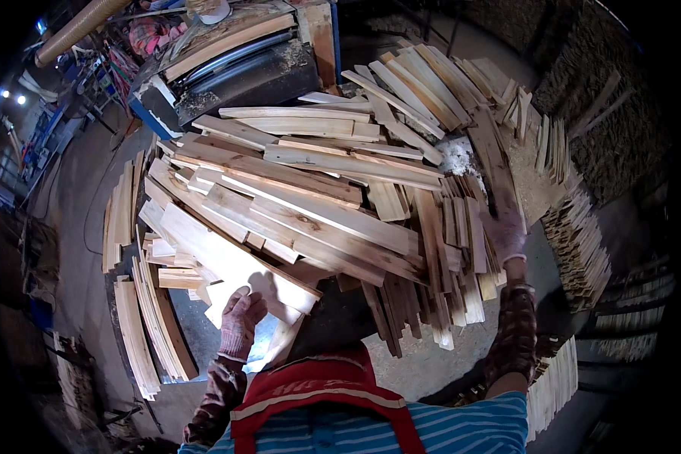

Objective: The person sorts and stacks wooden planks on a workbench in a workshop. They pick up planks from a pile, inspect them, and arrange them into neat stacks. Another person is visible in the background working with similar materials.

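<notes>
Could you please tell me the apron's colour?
The apron is red with pale trim, clearest in the head view.

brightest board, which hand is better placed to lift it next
Probably the left hand: it is close by the brightest board, while the right hand is across the pile, at a darker board.

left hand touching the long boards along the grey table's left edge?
Apart. The head view shows grey table surface between the left hand and the long boards.
</notes>
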The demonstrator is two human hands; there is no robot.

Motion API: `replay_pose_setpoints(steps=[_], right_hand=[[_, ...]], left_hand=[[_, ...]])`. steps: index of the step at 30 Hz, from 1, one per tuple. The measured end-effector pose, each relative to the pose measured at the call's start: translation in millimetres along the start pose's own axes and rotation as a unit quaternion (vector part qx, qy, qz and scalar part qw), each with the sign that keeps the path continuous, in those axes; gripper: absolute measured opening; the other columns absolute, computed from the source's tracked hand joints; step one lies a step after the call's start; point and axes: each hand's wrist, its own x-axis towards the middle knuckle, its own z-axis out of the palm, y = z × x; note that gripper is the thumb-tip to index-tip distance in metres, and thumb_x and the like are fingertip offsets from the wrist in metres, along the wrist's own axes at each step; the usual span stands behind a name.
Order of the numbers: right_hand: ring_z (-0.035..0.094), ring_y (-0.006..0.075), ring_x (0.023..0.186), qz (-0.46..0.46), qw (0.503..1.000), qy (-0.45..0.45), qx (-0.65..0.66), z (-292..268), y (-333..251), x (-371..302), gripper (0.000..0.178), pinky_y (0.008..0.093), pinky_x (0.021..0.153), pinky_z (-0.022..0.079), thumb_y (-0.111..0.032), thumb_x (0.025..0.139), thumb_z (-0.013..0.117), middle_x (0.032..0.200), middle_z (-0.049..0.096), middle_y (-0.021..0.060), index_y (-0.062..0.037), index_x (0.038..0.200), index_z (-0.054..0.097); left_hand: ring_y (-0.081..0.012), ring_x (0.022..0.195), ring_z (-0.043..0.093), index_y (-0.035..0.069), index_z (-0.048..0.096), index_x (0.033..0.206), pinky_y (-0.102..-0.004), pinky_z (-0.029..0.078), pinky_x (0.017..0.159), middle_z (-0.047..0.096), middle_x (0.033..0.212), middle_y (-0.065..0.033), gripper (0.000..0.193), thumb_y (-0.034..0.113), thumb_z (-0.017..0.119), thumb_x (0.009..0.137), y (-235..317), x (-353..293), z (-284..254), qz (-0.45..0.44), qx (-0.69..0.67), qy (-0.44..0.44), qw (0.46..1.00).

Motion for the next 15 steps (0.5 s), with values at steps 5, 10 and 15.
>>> replay_pose_setpoints(steps=[5,10,15], right_hand=[[0.052,0.0351,0.133,-0.1,0.92,-0.2,0.323,100,-111,-17,0.075,0.0408,0.112,0.04,-0.049,0.091,0.068,0.143,0.054,0.0207,-0.0037,0.146,0.047],[0.053,0.0368,0.131,-0.168,0.956,-0.238,-0.042,109,-197,-19,0.077,0.0437,0.111,0.04,-0.056,0.087,0.063,0.142,0.055,0.0207,-0.0104,0.146,0.047],[0.066,0.0357,0.109,-0.214,0.919,-0.289,-0.161,105,-208,-11,0.051,0.0492,0.091,0.052,-0.046,0.094,0.051,0.119,0.069,0.0164,-0.0074,0.128,0.057]], left_hand=[[-0.0266,0.095,0.068,0.008,0.058,0.126,-0.0421,0.056,0.088,0.068,0.111,-0.0126,0.033,0.019,0.066,0.096,-15,-3,11,-0.037,0.025,-0.004,0.999],[-0.0271,0.101,0.067,0.001,0.051,0.134,-0.0411,0.055,0.091,0.066,0.117,-0.0156,0.043,0.02,0.065,0.098,-9,-7,33,-0.044,0.04,-0.069,0.996],[-0.0248,0.101,0.067,0.002,0.048,0.14,-0.0399,0.055,0.09,0.065,0.118,-0.0139,0.049,0.022,0.065,0.098,-1,4,64,-0.092,0.056,-0.138,0.985]])
